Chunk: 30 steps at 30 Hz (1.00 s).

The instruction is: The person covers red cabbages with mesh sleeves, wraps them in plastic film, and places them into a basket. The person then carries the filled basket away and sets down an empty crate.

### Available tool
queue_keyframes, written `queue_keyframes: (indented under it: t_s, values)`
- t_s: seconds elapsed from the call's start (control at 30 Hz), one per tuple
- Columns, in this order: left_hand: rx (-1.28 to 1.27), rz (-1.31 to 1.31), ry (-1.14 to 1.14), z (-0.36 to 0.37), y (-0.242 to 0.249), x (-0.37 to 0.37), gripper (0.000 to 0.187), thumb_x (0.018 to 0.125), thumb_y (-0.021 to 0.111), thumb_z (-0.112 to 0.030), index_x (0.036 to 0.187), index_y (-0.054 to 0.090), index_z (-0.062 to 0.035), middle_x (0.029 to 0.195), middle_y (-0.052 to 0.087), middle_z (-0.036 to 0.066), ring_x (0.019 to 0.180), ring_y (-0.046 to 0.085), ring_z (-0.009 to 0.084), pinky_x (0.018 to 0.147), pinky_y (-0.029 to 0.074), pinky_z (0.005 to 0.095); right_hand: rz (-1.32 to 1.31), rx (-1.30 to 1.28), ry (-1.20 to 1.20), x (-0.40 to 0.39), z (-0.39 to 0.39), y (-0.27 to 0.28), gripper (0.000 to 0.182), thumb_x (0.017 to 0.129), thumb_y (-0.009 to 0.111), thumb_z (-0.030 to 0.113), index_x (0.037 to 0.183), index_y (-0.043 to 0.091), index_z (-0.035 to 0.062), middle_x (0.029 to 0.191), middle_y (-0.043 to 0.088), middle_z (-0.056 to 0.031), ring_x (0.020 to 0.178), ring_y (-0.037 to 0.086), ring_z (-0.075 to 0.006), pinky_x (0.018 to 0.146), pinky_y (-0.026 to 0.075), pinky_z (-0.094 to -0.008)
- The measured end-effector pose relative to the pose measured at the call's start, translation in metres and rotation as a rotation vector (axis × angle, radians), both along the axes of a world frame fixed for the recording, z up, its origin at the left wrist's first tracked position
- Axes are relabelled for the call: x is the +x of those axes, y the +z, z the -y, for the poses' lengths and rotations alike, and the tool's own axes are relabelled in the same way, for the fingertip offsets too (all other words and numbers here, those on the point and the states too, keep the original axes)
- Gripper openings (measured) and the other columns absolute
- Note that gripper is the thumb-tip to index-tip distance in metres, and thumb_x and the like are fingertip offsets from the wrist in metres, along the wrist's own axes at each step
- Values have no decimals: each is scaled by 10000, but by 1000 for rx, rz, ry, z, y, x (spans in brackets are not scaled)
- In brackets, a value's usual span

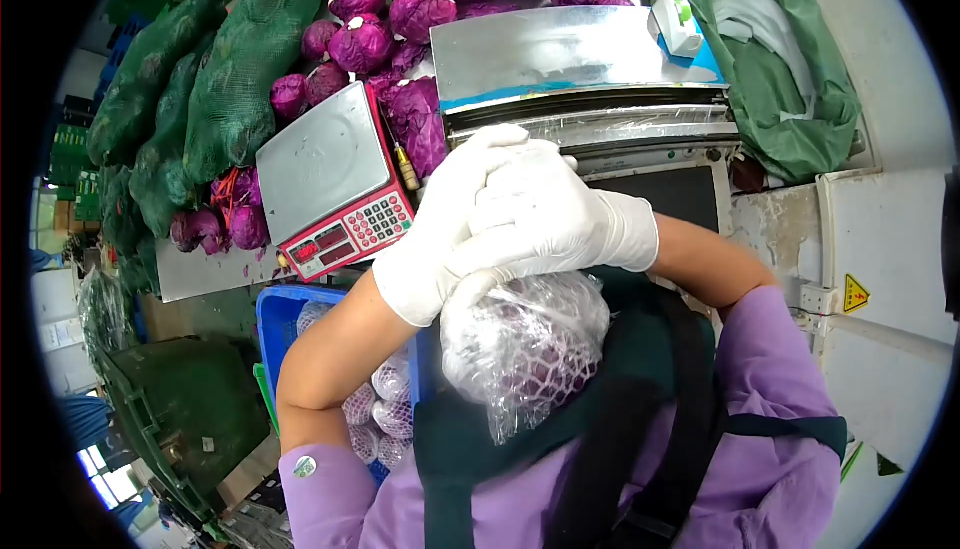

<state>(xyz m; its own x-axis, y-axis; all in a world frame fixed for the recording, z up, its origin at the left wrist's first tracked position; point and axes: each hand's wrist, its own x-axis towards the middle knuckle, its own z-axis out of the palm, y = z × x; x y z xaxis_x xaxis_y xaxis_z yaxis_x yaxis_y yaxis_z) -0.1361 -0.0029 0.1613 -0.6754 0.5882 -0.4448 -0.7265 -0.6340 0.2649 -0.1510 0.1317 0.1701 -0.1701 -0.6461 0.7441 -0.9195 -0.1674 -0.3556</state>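
White gloves cover my left hand (432,229) and my right hand (550,207). Both are closed and pressed together, overlapping in front of the sealing machine (590,124). Whether anything lies between them is hidden. Just below them, close to the green apron, is a purple cabbage (540,344) in a white foam net and clear plastic film. The wrists partly cover its upper side, and how it is supported cannot be seen.
A red scale (325,174) lies left of the hands, with a yellow-handled tool (406,167) beside it. Purple cabbages (420,14) are heaped behind. Green mesh sacks (240,64) stand at the left. Netted cabbages (393,417) fill a blue crate (275,321) below.
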Motion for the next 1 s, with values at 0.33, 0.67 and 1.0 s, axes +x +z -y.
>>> queue_keyframes:
  t_s: [0.33,0.67,1.0]
  values:
    - [-704,-118,617,1,-48,-25,331,941,543,-203,1247,475,-96,1261,547,87,1126,555,236,912,505,441,799,-32,138,21,-19,-42,348,961,530,343,1094,710,77,1312,471,-135,1077,451,-250,1045,275,-430]
    - [-687,-484,162,4,-66,64,789,895,609,-159,1510,124,-61,1416,394,162,1294,457,297,1078,376,411,2333,-655,246,22,-85,-118,381,1017,427,297,1191,610,12,1173,651,-106,1076,614,-183,982,470,-341]
    - [-434,-688,390,-69,-88,-20,915,780,732,-76,1505,173,-93,1436,378,108,1313,411,249,1112,341,396,1610,-751,-481,-12,-93,-62,413,1019,497,231,1375,469,24,1351,527,-62,1207,505,-150,1010,405,-287]
